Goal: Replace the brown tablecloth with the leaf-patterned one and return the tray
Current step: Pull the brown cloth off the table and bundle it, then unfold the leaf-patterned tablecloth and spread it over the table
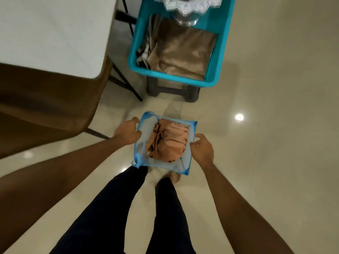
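I hold a clear storage bag with blue trim [146, 125] open in front of my legs, above the floor. My left hand [127, 132] grips its left rim and my right hand [202, 148] grips its right rim. Inside the bag lies a bunched orange-brown cloth [169, 140]. To the left stands the table [45, 33] with a bare white top, and a brown tablecloth [36, 110] hangs down from its near edge. A teal tub [222, 44] ahead holds folded tan fabric [185, 54] and, at its far end, a clear scalloped tray [185, 6].
The teal tub rests on a grey plastic stool [172, 91]. Black folding table legs [126, 83] stand between table and stool. Glossy beige floor tiles [275, 125] stretch to the right. My legs in dark trousers [146, 208] are below the bag.
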### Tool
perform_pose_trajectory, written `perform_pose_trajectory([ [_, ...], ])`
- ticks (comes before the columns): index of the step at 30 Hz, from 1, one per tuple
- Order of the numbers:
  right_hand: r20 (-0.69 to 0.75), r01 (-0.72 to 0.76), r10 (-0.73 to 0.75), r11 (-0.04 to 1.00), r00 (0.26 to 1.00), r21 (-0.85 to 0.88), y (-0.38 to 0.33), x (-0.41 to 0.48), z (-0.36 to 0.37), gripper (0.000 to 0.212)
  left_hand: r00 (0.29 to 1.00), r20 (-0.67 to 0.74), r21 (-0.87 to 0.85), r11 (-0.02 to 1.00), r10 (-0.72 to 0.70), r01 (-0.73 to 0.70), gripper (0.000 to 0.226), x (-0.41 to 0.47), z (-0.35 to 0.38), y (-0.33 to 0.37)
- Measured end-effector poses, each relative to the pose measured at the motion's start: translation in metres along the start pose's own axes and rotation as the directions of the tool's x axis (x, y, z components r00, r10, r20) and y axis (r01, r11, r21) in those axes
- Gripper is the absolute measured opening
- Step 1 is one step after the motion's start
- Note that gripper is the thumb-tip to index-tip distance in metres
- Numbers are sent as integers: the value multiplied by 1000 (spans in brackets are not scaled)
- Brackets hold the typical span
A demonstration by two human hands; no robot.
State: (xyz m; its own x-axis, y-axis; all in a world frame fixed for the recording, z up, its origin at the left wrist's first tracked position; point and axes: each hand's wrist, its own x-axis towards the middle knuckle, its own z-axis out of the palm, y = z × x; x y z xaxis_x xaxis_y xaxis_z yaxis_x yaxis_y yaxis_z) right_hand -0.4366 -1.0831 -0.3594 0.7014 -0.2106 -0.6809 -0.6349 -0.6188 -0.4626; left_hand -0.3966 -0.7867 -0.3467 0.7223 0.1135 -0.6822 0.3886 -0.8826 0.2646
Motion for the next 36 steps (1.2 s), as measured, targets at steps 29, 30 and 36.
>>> perform_pose_trajectory([
  [29,3,266,-287,885,958,-382,-261,222,-109,84,955,-6,-261,922,-298,286,156,180,-171,174],
  [30,4,264,-287,874,958,-407,-266,233,-112,88,958,-24,-223,936,-286,273,159,177,-167,172],
  [36,106,184,-151,765,983,-617,-291,279,-121,83,955,-123,-179,953,-268,244,158,135,-140,150],
])
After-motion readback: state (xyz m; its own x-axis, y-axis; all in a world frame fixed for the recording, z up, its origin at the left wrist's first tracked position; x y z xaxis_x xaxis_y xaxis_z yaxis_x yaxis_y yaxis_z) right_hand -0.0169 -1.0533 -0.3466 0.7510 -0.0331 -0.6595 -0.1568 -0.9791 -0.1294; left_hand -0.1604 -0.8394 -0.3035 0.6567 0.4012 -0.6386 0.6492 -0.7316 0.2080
